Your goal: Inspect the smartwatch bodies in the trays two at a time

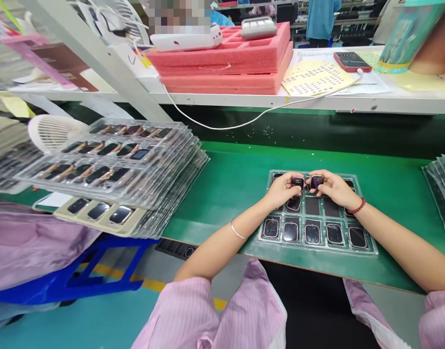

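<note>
Over a clear plastic tray (319, 249) on the green bench, both my hands are raised side by side. Pinched between the fingers of my left hand (282, 188) is a smartwatch (297, 182) with a dark screen. My right hand (335, 188) grips a second smartwatch (317, 182), its face also dark. In the tray's front row lie several square watch faces (312, 234). Two pockets (312, 206) in the middle row hold no watch. My hands partly cover the back row.
Left, a tall stack of clear trays (179, 169) holds more watches, with a beige tray (135, 220) beneath. A white shelf (244, 101) with red foam trays (222, 65) and a hanging white cable (226, 128) crosses behind. More trays (442, 189) stand right. A blue stool (73, 286) is lower left.
</note>
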The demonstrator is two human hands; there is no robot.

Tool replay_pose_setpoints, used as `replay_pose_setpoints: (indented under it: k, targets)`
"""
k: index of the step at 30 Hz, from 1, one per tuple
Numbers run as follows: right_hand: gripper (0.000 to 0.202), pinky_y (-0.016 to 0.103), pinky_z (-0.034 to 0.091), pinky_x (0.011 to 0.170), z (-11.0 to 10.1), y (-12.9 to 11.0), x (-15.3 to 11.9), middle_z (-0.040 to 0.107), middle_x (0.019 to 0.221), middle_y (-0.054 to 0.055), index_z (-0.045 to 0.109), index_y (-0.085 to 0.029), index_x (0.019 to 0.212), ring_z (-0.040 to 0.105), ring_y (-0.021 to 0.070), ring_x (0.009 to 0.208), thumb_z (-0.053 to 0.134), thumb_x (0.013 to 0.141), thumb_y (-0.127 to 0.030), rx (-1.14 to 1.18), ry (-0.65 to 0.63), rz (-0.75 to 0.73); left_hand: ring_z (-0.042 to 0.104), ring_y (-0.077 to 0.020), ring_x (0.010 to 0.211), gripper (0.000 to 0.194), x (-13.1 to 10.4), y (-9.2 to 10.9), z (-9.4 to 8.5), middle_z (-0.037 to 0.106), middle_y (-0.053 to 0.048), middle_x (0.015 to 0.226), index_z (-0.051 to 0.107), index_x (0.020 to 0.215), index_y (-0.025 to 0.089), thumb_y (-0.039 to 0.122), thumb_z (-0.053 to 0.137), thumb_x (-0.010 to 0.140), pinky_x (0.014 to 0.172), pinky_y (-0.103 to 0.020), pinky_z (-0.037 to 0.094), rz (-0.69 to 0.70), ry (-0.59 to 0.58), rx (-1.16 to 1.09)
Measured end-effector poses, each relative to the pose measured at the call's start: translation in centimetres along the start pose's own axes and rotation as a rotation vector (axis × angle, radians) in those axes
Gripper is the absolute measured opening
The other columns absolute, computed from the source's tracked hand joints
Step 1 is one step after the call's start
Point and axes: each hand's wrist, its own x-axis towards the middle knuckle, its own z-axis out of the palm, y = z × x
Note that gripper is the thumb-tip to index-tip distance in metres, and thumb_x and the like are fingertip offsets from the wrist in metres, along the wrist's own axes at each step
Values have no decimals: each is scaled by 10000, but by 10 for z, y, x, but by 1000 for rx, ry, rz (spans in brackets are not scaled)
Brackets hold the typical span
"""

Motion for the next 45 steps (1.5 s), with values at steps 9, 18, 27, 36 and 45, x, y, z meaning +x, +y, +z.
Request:
replay_pose_setpoints:
  k: [9, 18, 27, 36, 45]
  targets:
    - [430, 283, 584, 636, 3, 2, -2, 708, 1101, 95, 588, -192, 1204, 714, 167, 796, 573, 777, -143, -31, 1, -3, 650, -131, 789, 341, -3, -4, 2, 676, -57, 960, 603, 1049, 143, 88, 607, 713, 682, -249, 569, 54, 29, -21]
    - [485, 309, 587, 664, 4, 1, -5, 706, 1146, 105, 596, -190, 1244, 714, 184, 818, 552, 768, -112, -86, -15, -16, 658, -148, 849, 408, -2, -10, -1, 674, -67, 1022, 612, 1096, 153, 80, 624, 694, 726, -260, 568, 93, 42, -1]
    - [585, 358, 626, 769, -2, 3, -3, 616, 1360, 107, 470, -261, 1464, 702, 213, 993, 611, 898, -305, 26, -2, 20, 691, -200, 941, 560, -3, -7, -7, 626, -127, 1296, 533, 1393, 197, 315, 620, 852, 615, -218, 530, 72, 18, -3]
    - [499, 286, 612, 681, -6, 3, 3, 697, 1121, 81, 652, -206, 1188, 704, 142, 757, 827, 741, -343, 152, -37, 26, 657, -123, 736, 669, -6, -5, -8, 651, -101, 1157, 541, 1373, 226, 414, 754, 767, 603, -209, 510, 43, -40, -26]
    - [494, 283, 611, 696, -5, -1, 2, 716, 1151, 85, 608, -215, 1285, 727, 170, 832, 713, 806, -271, 146, 3, 83, 676, -123, 711, 656, -3, -4, -9, 642, -112, 1164, 523, 1334, 197, 461, 740, 775, 544, -189, 482, 17, -22, -20]
